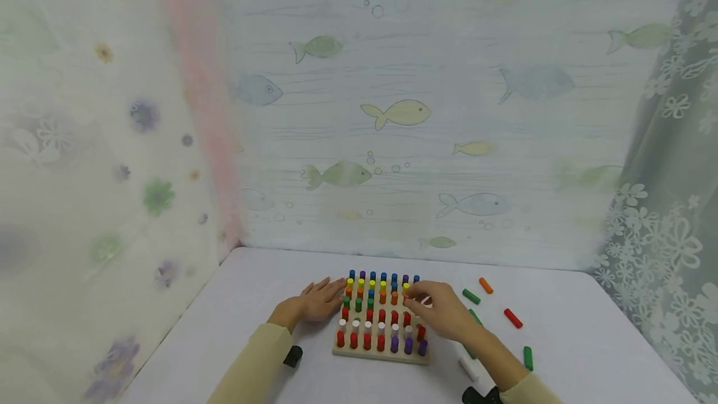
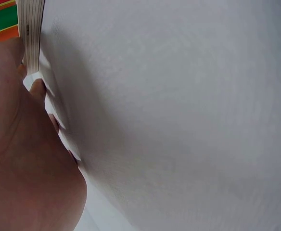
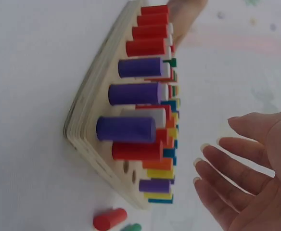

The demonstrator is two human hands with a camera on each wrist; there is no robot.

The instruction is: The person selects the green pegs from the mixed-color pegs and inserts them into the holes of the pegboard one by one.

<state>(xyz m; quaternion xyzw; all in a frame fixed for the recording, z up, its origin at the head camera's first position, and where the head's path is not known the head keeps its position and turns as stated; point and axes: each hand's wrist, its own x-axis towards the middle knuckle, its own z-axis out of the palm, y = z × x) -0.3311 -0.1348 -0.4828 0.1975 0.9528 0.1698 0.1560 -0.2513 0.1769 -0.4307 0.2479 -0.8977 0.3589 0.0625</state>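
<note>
A wooden pegboard [image 1: 381, 359] on the white table bears rows of red, white, purple, green, orange, yellow and blue pegs. My left hand [image 1: 321, 301] lies flat beside its left edge, fingertips right at the board. In the left wrist view the thumb side of that hand [image 2: 27, 134] meets the layered board edge [image 2: 31, 33]. My right hand [image 1: 440, 310] hovers over the board's right side, fingertips near a yellow peg [image 1: 406, 287]. The right wrist view shows its fingers [image 3: 227, 168] loosely bent with nothing between them, and bare holes [image 3: 134, 177] near the board's edge.
Right of the board lie loose pegs: an orange peg [image 1: 485, 285], a red peg [image 1: 513, 318], a white peg [image 1: 468, 368] and several green ones, such as the green peg [image 1: 528, 358]. Fabric with fish drawings [image 1: 404, 114] hangs behind the table.
</note>
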